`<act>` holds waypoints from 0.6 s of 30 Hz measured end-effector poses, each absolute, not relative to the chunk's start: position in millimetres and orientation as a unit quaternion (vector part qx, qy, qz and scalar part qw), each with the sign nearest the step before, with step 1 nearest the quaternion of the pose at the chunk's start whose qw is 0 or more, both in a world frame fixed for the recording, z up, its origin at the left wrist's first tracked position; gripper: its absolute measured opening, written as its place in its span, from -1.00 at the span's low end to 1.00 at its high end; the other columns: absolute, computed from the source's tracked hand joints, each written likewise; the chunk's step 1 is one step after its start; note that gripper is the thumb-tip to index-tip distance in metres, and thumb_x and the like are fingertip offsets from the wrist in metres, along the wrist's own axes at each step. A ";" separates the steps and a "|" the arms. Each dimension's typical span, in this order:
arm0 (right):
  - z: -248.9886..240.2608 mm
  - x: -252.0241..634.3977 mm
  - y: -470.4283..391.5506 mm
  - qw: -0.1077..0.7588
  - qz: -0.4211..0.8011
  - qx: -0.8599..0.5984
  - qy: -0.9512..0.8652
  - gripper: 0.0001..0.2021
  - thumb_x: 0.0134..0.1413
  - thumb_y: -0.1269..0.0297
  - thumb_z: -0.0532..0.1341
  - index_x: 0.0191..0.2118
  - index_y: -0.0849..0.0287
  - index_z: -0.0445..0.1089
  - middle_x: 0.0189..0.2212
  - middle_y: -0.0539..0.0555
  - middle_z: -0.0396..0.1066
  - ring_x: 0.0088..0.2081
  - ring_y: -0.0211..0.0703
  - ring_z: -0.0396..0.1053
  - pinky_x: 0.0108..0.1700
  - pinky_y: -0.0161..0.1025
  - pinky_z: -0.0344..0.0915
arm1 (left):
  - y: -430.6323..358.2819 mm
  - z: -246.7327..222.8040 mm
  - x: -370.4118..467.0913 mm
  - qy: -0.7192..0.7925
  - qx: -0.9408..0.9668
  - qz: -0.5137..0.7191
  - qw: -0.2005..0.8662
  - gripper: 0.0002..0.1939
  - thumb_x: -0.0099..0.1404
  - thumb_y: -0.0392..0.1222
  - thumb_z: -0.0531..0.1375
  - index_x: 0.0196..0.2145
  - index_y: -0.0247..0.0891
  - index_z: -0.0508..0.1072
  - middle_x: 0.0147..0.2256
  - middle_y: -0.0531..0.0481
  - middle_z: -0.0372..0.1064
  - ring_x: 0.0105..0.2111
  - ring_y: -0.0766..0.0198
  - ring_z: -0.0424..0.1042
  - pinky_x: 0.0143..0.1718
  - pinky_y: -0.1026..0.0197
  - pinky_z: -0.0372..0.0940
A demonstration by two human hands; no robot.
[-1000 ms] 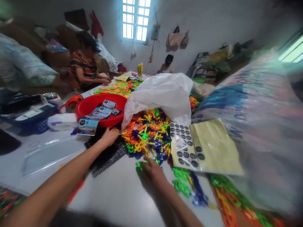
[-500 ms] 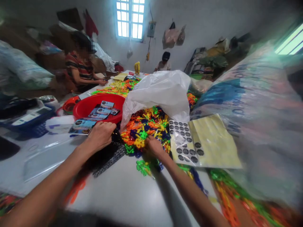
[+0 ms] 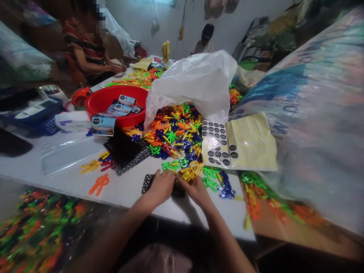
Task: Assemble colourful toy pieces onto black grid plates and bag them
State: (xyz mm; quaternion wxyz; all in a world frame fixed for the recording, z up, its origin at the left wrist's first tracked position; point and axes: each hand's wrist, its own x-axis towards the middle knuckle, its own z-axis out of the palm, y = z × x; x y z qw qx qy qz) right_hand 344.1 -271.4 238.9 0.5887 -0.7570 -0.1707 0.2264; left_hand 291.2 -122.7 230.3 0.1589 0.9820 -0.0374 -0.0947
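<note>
My left hand [image 3: 162, 186] is closed on a black sheet with a light pattern [image 3: 146, 183], which lies low over the table's near edge. Close beside it, my right hand [image 3: 197, 189] has its fingers bent around the near end of some yellow plastic pieces [image 3: 191, 171]. The fingertips of both hands almost meet above the black sheet and partly hide it. Beyond them spreads a heap of small coloured plastic pieces [image 3: 173, 132], partly under a white plastic bag [image 3: 193, 79]. More black sheets [image 3: 125, 151] lie stacked to the left.
A red basin [image 3: 96, 102] holds printed cards [image 3: 102, 124]. Round black stickers on a sheet [image 3: 214, 144] lie right of the heap, by a large stuffed sack [image 3: 318, 125]. A blue basket [image 3: 51, 123] stands left. Two people sit farther along the table [image 3: 122, 197].
My left hand has come from the black stack toward me with a patterned sheet. My right hand has drawn back from the heap with yellow pieces. The view has tilted down.
</note>
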 end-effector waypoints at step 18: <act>167.2 289.1 -186.0 0.512 0.205 -0.774 -0.310 -0.85 0.04 0.29 0.16 -0.35 0.21 0.45 -0.42 0.07 0.48 -0.39 -0.14 0.39 -0.28 -0.28 0.30 | -41.4 169.4 216.3 0.083 0.956 0.000 0.280 -0.52 0.02 -0.29 0.20 -0.03 -0.23 0.37 0.02 -0.13 0.31 0.04 0.04 0.26 0.04 -0.02 0.17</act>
